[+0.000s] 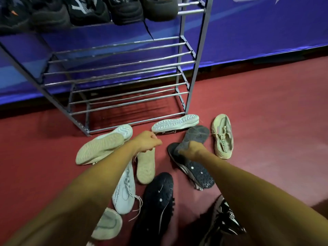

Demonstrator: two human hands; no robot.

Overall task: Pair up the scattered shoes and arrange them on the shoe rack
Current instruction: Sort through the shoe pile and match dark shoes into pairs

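1. Both forearms fill the lower frame from my vantage, reaching forward and converging toward the middle, where the scattered shoes lie on the red floor (257, 107).
2. My left hand (148, 141) sits at centre frame, wrist bent down, fingers curled in toward the palm just above the toe end of a beige shoe (145, 167) lying sole-up; I cannot tell whether it actually grips anything.
3. My right hand (192, 148) is right of centre, closed around the middle of a dark grey shoe (196, 134), whose sole tilts up toward the rack.
4. Under that hand lies a black shoe with a studded sole (198, 172), sole-up.
5. Lower centre shows another black shoe (156, 197), sole-up (small pale dots on the sole), and a black-and-white patterned shoe (225, 221) at the lower right.
6. Under my left forearm lies a white laced shoe (124, 194), upper showing, and a pale shoe toe (108, 223) sits at the lower left, blurred.
7. Left of centre, two pale shoes (101, 148) overlap, soles up.
8. Just before the rack's foot rests a white shoe (175, 123) on its side; right of it, a cream shoe (222, 137) stands upright.
9. At the upper left stands the shoe rack (198, 55), dark shoes (88, 11) on its top visible shelf, lower bars bare.
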